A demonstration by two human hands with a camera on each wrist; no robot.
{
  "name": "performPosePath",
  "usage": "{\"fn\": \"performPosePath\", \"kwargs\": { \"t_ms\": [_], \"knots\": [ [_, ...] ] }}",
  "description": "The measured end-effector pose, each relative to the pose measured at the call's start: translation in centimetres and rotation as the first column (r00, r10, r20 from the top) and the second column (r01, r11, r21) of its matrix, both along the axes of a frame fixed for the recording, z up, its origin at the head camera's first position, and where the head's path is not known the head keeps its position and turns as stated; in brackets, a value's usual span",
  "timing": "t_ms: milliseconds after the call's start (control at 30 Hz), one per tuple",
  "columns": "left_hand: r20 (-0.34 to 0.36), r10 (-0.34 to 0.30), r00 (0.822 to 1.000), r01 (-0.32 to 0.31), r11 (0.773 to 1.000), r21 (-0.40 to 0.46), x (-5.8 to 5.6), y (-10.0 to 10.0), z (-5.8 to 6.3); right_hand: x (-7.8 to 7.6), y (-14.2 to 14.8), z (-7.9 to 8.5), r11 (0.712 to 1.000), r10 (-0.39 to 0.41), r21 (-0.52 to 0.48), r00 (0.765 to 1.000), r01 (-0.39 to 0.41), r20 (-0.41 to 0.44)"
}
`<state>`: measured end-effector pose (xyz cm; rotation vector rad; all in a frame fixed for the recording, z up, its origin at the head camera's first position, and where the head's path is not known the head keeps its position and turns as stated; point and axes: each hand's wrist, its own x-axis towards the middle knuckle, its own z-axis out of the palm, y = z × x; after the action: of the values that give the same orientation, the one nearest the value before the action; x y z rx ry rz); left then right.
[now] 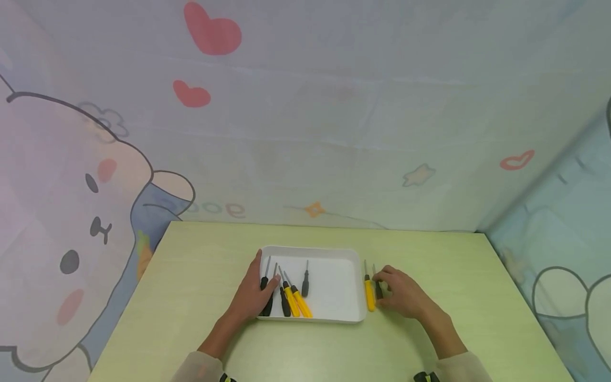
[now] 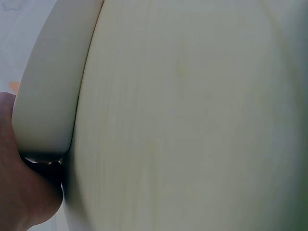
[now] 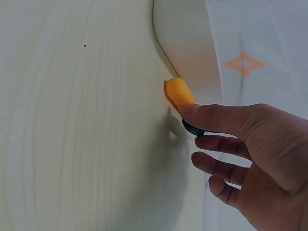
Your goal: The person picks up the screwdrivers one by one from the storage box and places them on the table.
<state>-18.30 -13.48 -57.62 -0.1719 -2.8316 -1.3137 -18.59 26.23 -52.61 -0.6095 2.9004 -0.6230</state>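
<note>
My left hand (image 1: 253,292) grips the left end of a white tray (image 1: 336,281), its thumb reaching over the rim. Inside the tray lie several screwdrivers: black-handled ones near the thumb, two with yellow-and-black handles (image 1: 302,305), and a small dark one (image 1: 305,285) apart from them. To the right of the tray, my right hand (image 1: 403,292) pinches a dark-handled screwdriver (image 3: 193,128) between thumb and fingers, low over the table. A yellow-handled screwdriver (image 1: 369,294) lies between that hand and the tray. The left wrist view shows mainly the tray's outer wall (image 2: 53,86).
A pale wood-grain table (image 1: 200,260) carries everything. Behind it hangs a printed cloth (image 1: 334,132) with hearts and a cartoon animal, and another stretch of cloth (image 1: 563,223) runs along the right side.
</note>
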Motion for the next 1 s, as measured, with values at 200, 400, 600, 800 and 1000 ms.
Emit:
{"fn": "performPosePath", "kwargs": {
  "t_ms": [200, 400, 600, 800, 1000],
  "knots": [
    [0.006, 0.007, 1.0, -0.007, 1.0, -0.002, 0.2, 0.0, 0.0, -0.2, 0.1, -0.7, 1.0, -0.013, 0.013, 1.0, 0.013, 0.001],
    [-0.003, 0.007, 1.0, -0.007, 1.0, 0.014, 0.3, 0.1, 0.0, -0.1, 0.3, -1.1, 1.0, -0.01, -0.011, 1.0, 0.01, 0.014],
    [-0.012, 0.01, 1.0, -0.01, 1.0, 0.002, 0.2, 0.1, -0.1, 0.0, 0.5, -1.3, 0.999, 0.017, -0.027, 1.0, -0.017, -0.003],
    [-0.005, 0.006, 1.0, -0.006, 1.0, 0.008, 0.1, 0.2, -0.2, 0.4, 0.7, -1.5, 0.999, 0.019, -0.027, 1.0, -0.019, -0.012],
    [-0.011, 0.005, 1.0, -0.005, 1.0, 0.011, 0.1, 0.1, -0.2, 0.4, 0.7, -1.5, 0.999, 0.04, -0.034, 0.998, -0.042, -0.051]
  ]
}}
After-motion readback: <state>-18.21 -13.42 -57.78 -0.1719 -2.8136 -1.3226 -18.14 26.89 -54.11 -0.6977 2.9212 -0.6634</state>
